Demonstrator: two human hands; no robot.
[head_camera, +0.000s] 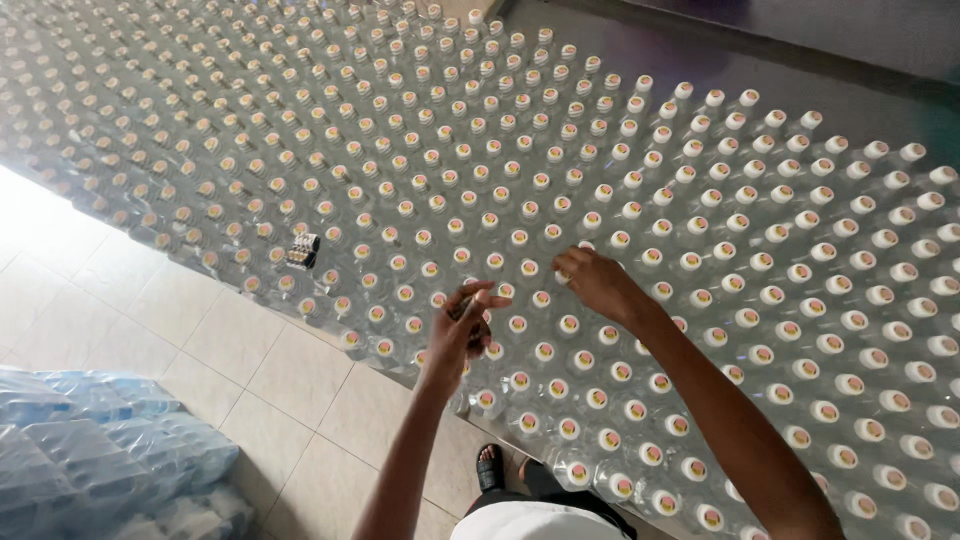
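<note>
Bottling plant: massed capped bottles (620, 240), shrink-wrapped packs (100, 440).

a single head-worn camera supplies the only view. it looks steeply downward and forward from standing height, over the person's own forearms. the left hand (462, 325) and right hand (597, 282) sit near the frame centre, at arm's length from the lens. the field of capped clear bottles (700, 230) fills the upper and right portions, receding diagonally toward the top left corner. the tiled floor (250, 350) occupies the lower left. the frame is tilted, so bottle rows run obliquely. no second view overlaps it.
</note>
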